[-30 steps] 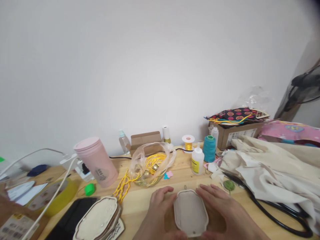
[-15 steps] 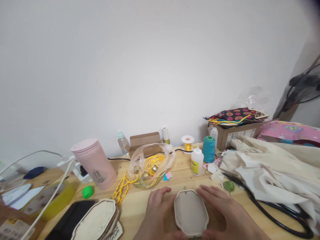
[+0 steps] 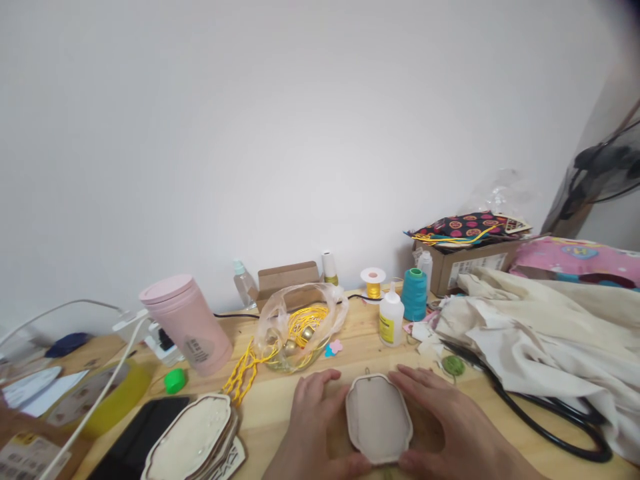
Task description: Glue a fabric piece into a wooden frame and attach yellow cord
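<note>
A pale scalloped wooden plaque (image 3: pixel 379 420) with a raised rim lies between my two hands at the front of the table. A small cord loop shows at its top edge. My left hand (image 3: pixel 315 420) curves round its left side, the thumb at the lower left corner. On the opposite side my right hand (image 3: pixel 435 413) touches the upper right edge with its fingers and the lower right corner with its thumb. Farther left, a stack of similar wooden plaques (image 3: pixel 187 433) partly covers a black phone (image 3: pixel 135 437).
Behind my hands are a plastic bag (image 3: pixel 273 313) with yellow cord and brass bells, a glue bottle (image 3: pixel 391 320) and a teal thread cone (image 3: pixel 415 297). Black-handled scissors (image 3: pixel 530 417) lie right beside cream cloth (image 3: pixel 530 333). A pink tumbler (image 3: pixel 187 323) stands left.
Both hands keep their hold round the plaque, which has tilted very slightly. The whole view has shifted a little; nothing else has visibly moved.
</note>
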`<act>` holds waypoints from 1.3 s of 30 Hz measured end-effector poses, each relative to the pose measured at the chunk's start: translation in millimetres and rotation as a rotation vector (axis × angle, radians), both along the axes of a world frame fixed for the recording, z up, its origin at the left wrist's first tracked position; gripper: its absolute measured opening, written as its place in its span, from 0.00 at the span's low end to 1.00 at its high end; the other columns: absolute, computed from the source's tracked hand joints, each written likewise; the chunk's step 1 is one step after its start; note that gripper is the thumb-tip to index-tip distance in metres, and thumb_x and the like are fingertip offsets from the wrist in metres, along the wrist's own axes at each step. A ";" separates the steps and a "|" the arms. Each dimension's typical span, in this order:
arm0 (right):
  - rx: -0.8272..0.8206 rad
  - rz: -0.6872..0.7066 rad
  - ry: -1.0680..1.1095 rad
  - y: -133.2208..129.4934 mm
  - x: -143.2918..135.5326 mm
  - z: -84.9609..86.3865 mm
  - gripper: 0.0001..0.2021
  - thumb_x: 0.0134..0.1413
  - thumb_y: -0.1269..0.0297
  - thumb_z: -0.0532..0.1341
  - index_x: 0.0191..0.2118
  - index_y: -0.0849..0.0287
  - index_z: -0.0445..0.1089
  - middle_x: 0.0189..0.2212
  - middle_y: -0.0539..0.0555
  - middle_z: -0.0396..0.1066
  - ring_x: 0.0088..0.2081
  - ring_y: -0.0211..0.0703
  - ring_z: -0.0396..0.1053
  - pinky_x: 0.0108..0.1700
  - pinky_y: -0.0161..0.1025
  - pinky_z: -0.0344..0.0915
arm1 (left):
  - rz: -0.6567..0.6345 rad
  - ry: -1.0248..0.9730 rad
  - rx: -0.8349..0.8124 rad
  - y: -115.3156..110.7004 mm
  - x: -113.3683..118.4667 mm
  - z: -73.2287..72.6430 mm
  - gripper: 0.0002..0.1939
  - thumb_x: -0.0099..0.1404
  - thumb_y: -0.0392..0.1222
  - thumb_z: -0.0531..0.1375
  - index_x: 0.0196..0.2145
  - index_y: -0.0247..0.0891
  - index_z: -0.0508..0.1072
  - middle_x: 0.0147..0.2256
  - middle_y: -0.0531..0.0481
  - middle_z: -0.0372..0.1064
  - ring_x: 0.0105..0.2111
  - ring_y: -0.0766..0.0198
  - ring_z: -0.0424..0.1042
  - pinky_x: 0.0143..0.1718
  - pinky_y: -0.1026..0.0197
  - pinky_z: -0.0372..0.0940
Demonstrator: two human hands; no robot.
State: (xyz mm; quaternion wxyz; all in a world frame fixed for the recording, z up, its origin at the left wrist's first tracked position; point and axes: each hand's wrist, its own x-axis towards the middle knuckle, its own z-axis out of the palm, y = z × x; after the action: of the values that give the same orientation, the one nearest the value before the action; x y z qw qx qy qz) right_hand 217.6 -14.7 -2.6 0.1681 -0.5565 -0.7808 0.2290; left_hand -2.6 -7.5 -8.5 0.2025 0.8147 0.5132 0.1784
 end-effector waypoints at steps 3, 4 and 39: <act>0.015 0.007 0.004 -0.3 1.1 -2.7 0.37 0.28 0.58 0.64 0.53 0.57 0.58 0.53 0.57 0.57 0.54 0.54 0.53 0.54 0.48 0.50 | 0.011 0.006 -0.011 -1.1 0.7 -0.2 0.32 0.42 0.52 0.63 0.46 0.42 0.65 0.51 0.39 0.54 0.52 0.47 0.52 0.50 0.43 0.50; 0.017 0.007 0.003 -0.2 1.4 -3.7 0.38 0.28 0.57 0.64 0.53 0.57 0.58 0.53 0.57 0.57 0.54 0.54 0.53 0.54 0.48 0.50 | 0.013 0.006 -0.012 -1.4 0.7 -0.1 0.32 0.42 0.52 0.63 0.46 0.42 0.64 0.51 0.39 0.54 0.52 0.47 0.52 0.50 0.43 0.50; 0.006 0.008 0.008 0.8 0.9 -2.3 0.38 0.27 0.58 0.64 0.53 0.58 0.58 0.53 0.57 0.57 0.54 0.55 0.53 0.54 0.48 0.51 | -0.024 0.047 0.100 4.0 -5.4 -14.0 0.33 0.40 0.56 0.62 0.45 0.43 0.65 0.48 0.40 0.58 0.49 0.47 0.55 0.48 0.42 0.50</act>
State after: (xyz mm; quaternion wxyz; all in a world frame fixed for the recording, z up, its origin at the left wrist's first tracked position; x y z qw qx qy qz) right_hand 218.5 -14.0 -4.9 0.1721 -0.5519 -0.7830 0.2298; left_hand -8.0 -3.5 -22.5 0.1516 0.8338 0.4986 0.1821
